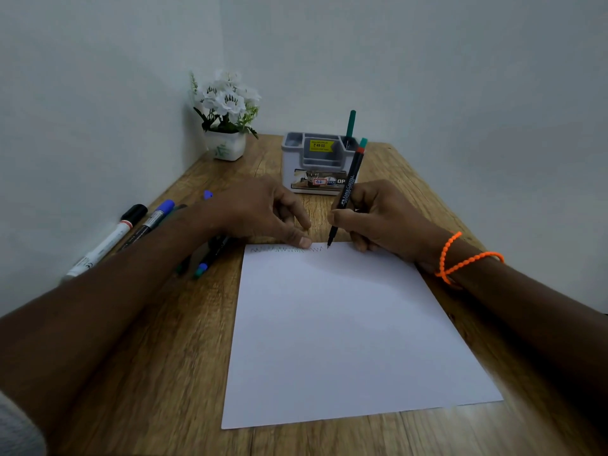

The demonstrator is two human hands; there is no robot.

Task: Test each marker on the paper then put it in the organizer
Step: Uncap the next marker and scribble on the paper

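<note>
- While the right hand (371, 215) is gripping a black Faber-Castell marker (345, 192) in a writing hold, the tip is touching the top edge of the white paper (345, 340) at the end of a zigzag scribble line (286, 249).
- The marker is tilting away from the person, its teal-and-red end pointing up in front of the organizer.
- The left hand (260, 212) is holding nothing, fingers loosely curled, thumb (297, 240) pressing on the paper's top edge, over the scribble.
- The grey organizer (317, 162) is standing at the far end of the wooden desk (158, 357), yellow price sticker (320, 145) inside, label on the front.
- One green marker (350, 126) is standing upright in the organizer's right rear compartment.
- Untested markers are lying on the desk left of the paper: a white marker with black cap (108, 240) nearest the wall, a dark marker with blue cap (149, 222) beside it, more dark markers (210, 255) partly hiding under the left forearm, count unclear.
- A small blue cap-like item (207, 194) is sitting behind the left hand, blurred.
- A white pot of white flowers (225, 116) is sitting in the far left corner.
- An orange beaded bracelet (460, 258) is looping the right wrist.
</note>
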